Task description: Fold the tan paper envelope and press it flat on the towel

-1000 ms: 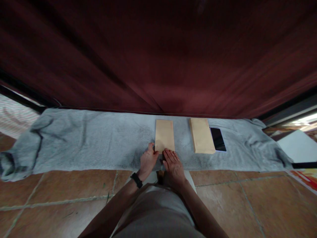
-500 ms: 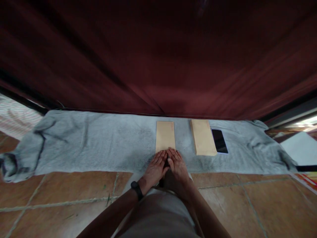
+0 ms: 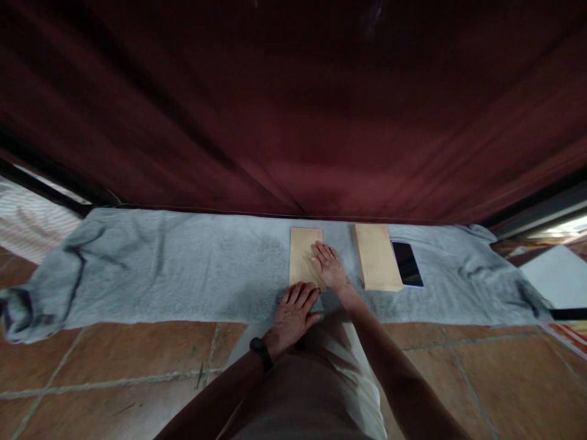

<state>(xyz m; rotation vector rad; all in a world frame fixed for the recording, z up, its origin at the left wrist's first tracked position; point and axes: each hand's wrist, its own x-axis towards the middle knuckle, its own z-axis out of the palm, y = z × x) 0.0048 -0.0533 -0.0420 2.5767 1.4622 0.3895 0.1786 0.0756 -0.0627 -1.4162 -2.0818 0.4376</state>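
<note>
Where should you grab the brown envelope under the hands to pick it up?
Probably its left long edge, coming from the left. The envelope lies flat and thin on the soft grey towel, so an edge could be pinched up. The right hand covers its right side and the left hand touches its near end; the left edge is bare.
</note>
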